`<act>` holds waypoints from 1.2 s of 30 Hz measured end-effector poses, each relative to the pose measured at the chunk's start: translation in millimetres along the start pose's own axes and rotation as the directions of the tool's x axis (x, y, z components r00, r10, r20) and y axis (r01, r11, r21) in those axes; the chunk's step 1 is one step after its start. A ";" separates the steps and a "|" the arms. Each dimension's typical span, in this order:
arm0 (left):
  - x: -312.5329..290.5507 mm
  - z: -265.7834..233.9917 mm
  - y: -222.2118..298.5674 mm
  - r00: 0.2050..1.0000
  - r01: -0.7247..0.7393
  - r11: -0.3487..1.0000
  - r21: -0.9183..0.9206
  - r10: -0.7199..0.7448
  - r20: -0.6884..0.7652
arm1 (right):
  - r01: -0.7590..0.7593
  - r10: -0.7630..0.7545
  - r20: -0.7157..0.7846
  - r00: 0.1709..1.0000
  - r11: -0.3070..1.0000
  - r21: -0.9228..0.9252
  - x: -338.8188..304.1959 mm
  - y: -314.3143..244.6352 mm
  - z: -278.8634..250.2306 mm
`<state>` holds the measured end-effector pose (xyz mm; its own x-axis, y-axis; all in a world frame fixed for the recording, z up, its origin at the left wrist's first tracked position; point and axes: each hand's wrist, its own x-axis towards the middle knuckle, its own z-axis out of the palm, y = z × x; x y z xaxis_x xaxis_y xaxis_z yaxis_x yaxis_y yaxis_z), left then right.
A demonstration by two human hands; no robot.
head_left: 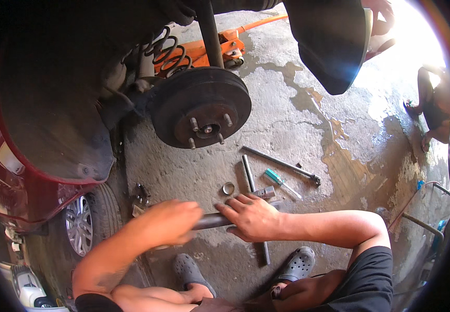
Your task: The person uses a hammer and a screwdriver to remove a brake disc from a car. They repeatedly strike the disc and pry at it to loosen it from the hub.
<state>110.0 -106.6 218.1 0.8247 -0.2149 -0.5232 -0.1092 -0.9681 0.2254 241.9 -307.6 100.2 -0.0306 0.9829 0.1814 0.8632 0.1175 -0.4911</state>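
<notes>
We're low over a grey, stained concrete floor, and there's a thick, dark, round metal bar slanting across between the two hands! The right-hand grip clasps it, fingers over the top, thumb underneath. At its other end, the left-hand grip is a blur; we can't make out how firmly it's closed.

Just beyond the right fingers we spot a shiny silver cylindrical socket, a short metal ring and a slim grey metal rod. Near them lie a teal-handled screwdriver and a long dark metal bar with a jointed head. Farther up, we've got a dark round brake drum with four studs, and behind it, an orange metal floor jack!
</notes>
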 end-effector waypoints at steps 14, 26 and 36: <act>95.8 -87.9 -92.3 0.170 -0.075 0.983 -0.170 -0.156 -0.973 | 0.043 -0.103 -0.310 0.945 0.980 -0.196 -57.8 142.3 -40.2; 99.1 -83.6 -116.4 0.204 -0.112 0.994 -0.017 0.006 -0.979 | -0.463 0.411 -0.279 0.868 0.874 -0.151 -19.8 194.2 -46.3; 97.7 -82.8 -109.2 0.228 -0.077 0.996 -0.045 -0.027 -0.973 | -0.405 0.312 -0.368 0.876 0.890 -0.210 -18.1 206.0 -64.4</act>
<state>248.5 -11.2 210.4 0.7307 0.1024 0.6749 -0.1472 -0.9418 0.3023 452.8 -310.4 50.7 0.4282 0.8456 0.3187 0.8861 -0.3236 -0.3318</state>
